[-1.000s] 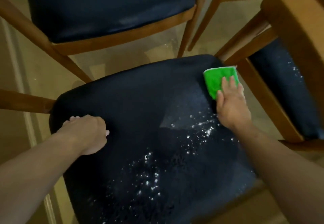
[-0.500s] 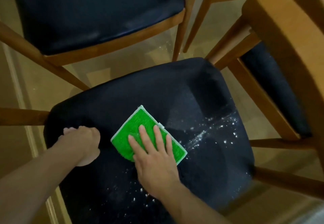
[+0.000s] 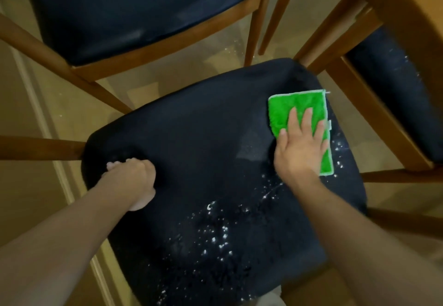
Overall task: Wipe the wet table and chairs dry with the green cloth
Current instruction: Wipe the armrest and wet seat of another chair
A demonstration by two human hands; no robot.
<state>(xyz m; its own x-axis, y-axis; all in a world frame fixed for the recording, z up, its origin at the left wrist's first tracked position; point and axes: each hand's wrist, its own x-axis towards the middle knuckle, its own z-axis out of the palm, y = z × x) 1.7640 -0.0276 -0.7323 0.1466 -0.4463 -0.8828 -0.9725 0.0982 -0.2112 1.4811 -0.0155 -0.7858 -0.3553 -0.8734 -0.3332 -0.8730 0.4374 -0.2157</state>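
A dark navy chair seat (image 3: pixel 196 142) fills the middle of the view. Glinting water droplets (image 3: pixel 215 233) speckle its near half and right edge. The green cloth (image 3: pixel 290 109) lies flat on the seat's far right part. My right hand (image 3: pixel 299 147) presses on the cloth with fingers spread, covering its near half. My left hand (image 3: pixel 134 178) is curled into a fist and rests on the seat's left side, holding nothing that I can see.
A second navy chair (image 3: pixel 134 11) with a wooden frame stands at the far left. A third chair (image 3: pixel 393 85) with droplets on its seat is at the right, under a wooden edge (image 3: pixel 407 6). Beige floor (image 3: pixel 36 114) shows between the chair legs.
My right hand has swept the green cloth from the seat's middle left back to its far right part. My left hand has stayed on the seat's left side.
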